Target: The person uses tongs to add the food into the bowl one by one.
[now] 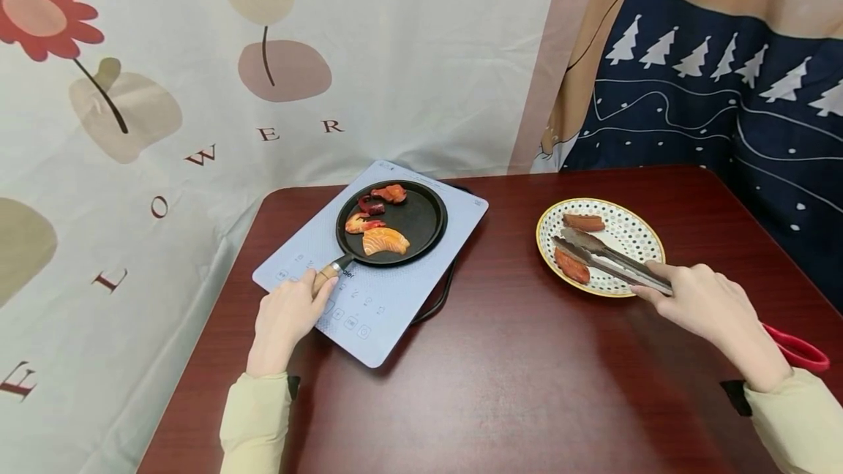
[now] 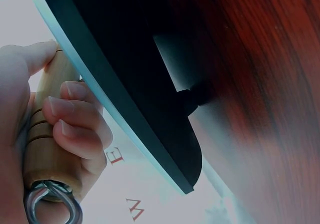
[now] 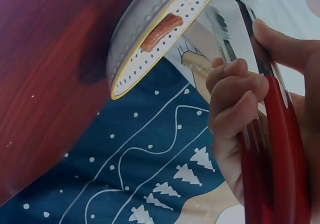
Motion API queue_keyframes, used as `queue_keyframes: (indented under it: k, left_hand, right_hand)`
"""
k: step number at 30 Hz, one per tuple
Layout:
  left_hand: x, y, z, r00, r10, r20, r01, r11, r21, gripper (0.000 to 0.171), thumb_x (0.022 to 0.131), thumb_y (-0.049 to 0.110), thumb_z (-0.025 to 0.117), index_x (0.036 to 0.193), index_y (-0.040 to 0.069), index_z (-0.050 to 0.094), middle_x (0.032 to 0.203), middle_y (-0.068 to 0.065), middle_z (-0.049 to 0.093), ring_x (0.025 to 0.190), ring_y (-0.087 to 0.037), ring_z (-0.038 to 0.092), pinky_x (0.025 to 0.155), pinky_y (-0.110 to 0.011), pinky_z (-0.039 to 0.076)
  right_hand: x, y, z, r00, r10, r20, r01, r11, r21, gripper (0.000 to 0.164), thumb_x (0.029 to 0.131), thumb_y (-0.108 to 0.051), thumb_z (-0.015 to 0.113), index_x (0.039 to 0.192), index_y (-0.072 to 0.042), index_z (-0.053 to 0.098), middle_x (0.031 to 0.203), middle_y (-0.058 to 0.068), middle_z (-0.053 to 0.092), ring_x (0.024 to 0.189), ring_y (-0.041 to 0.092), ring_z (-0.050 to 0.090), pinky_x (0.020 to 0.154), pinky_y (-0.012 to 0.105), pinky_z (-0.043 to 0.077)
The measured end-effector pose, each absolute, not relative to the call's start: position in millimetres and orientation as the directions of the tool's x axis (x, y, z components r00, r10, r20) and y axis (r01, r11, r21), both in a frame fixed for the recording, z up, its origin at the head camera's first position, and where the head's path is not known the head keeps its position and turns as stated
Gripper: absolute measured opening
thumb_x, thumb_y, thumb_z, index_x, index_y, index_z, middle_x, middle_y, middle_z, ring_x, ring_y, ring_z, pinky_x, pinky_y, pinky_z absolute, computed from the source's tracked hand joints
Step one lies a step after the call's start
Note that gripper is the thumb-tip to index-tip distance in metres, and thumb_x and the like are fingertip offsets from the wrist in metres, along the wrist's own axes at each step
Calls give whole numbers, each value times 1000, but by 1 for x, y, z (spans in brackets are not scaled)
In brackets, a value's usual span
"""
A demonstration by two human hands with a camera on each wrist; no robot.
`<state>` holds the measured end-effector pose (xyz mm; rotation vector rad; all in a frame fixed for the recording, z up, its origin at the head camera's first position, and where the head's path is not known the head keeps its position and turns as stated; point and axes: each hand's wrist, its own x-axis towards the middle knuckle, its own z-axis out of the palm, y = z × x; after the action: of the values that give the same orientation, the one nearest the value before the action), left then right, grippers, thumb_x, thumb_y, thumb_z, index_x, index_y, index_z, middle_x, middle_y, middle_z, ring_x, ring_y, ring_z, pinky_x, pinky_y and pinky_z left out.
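Note:
My left hand grips the wooden handle of a black frying pan. In the pan lie a salmon piece, a shrimp and other reddish food pieces. The pan rests on a pale blue induction cooker. My right hand holds metal tongs with red handles, fingers on one arm and thumb on the other. The tips are apart, over a dotted plate. On that plate are two brownish-red food pieces, one at the back and one at the front.
The cooker and plate stand on a dark red wooden table, the plate to the right. A black cable loops out beside the cooker. Behind the table hang a white flower-print cloth and a navy tree-print cloth.

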<state>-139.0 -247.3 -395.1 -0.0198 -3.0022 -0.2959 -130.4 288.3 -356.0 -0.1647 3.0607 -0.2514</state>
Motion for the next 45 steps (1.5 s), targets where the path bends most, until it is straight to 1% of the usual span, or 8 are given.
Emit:
queue_keyframes:
  k: [5,9,13,21,26,28,37,45]
  left_hand:
    - [-139,-247,-395,-993,1,120,24,980,195,39,93,42,48,74,8,46,51,-7,39,46,-21,41,40,-30,26]
    - [-138,-247,-395,-992,2,123,25,981,192,39,93,41,48,74,8,46,51,-6,39,46,-21,41,40,-30,25]
    - [-138,-247,-394,-992,3,126,27,981,192,39,93,41,48,74,7,46,51,-6,38,46,-20,41,40,-29,25]
    - [-138,-246,-395,-993,-3,119,21,981,195,40,93,42,48,74,7,46,51,-6,39,46,-20,41,40,-30,26]
    - [-139,-247,-395,-990,8,142,33,983,178,40,93,42,48,74,7,47,50,-8,41,46,-22,42,40,-31,25]
    - [-139,-247,-395,-989,11,149,37,984,173,40,93,42,48,74,7,47,50,-8,41,46,-23,43,40,-31,25]
    - [-139,-247,-395,-990,6,139,31,983,181,40,93,42,48,74,7,47,50,-7,40,46,-22,42,40,-31,25]
    - [-139,-247,-396,-988,18,151,46,981,187,39,93,41,49,73,7,46,50,-6,38,44,-21,40,39,-30,25]
  right_hand:
    - [-123,292,-359,-991,-108,-84,-95,985,-147,69,79,-53,64,124,-1,55,85,26,64,61,26,54,43,35,36]
    - [-119,294,-359,-990,-99,-104,-85,987,-134,74,77,-57,63,126,-2,53,94,33,62,66,34,57,44,39,38]
    - [-116,294,-359,-989,-98,-111,-85,989,-118,76,76,-58,64,126,-3,53,98,33,61,68,35,58,44,39,39]
    - [-114,292,-361,-991,-81,-104,-72,993,-90,72,75,-51,68,125,-2,53,83,31,62,54,29,52,41,38,36]
    - [-113,289,-364,-993,-98,-60,-94,993,-71,62,76,-42,70,120,-2,56,60,15,58,46,22,43,38,33,32]
    - [-113,289,-364,-993,-110,-31,-108,992,-61,58,76,-40,70,118,-2,58,55,10,55,44,21,40,37,31,30]
    - [-116,291,-368,-989,-142,27,-144,988,-48,54,74,-38,72,114,-3,62,70,24,63,46,26,47,38,37,34]
    - [-119,294,-369,-991,-136,14,-136,987,-81,50,78,-34,70,117,-3,61,65,18,62,47,22,44,38,34,32]
